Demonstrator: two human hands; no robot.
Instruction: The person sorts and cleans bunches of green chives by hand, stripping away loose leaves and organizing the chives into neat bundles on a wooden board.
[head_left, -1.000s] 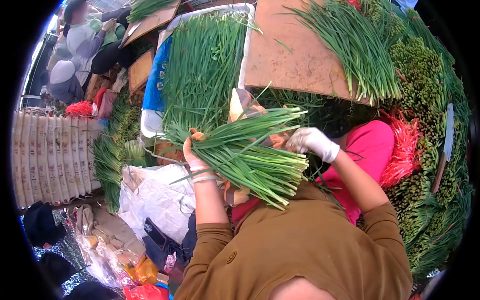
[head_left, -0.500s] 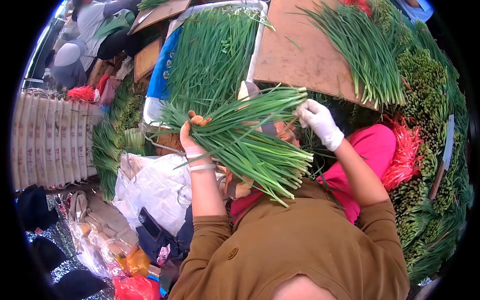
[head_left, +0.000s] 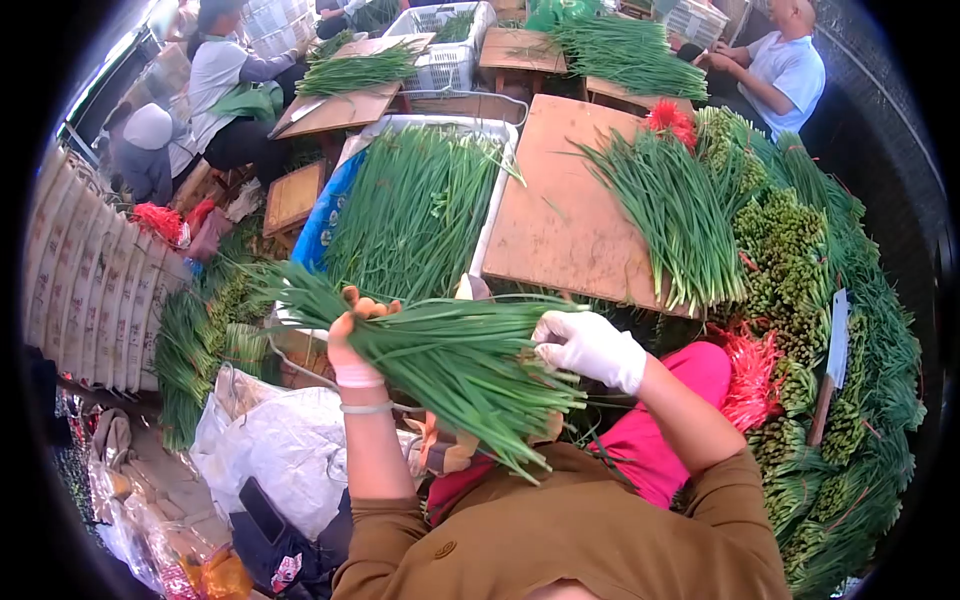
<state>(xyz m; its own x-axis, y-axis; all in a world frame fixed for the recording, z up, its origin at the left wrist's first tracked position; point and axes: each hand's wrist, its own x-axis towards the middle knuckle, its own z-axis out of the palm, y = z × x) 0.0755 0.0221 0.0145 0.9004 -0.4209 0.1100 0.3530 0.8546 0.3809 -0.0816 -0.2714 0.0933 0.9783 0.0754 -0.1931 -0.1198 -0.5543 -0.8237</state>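
A thick bunch of garlic chives (head_left: 455, 355) lies across my lap, leaf tips to the left and pale cut stalk ends to the right. My left hand (head_left: 352, 335), with a band at the wrist, is wrapped round the bunch on its leafy side. At the stalk side my right hand (head_left: 595, 348), in a white glove, has its fingers closed on some stalks along the upper edge; its fingertips are partly hidden. Just beyond stands a crate (head_left: 508, 150) filled with loose chives. More chives (head_left: 680, 220) lie on the wooden board (head_left: 550, 210).
Stacked tied bundles (head_left: 790, 260) rise on the right, with a cleaver (head_left: 836, 345) lying on them. Red plastic strands (head_left: 748, 375) hang beside my knee. A white sack (head_left: 270, 455) and a phone (head_left: 262, 510) are at left. Co-workers sit near boards at the back.
My right hand has moved from the stalk tips left and down, in along the bunch. The upper stalks are drawn closer to the rest. The view has tilted up, showing more of the background.
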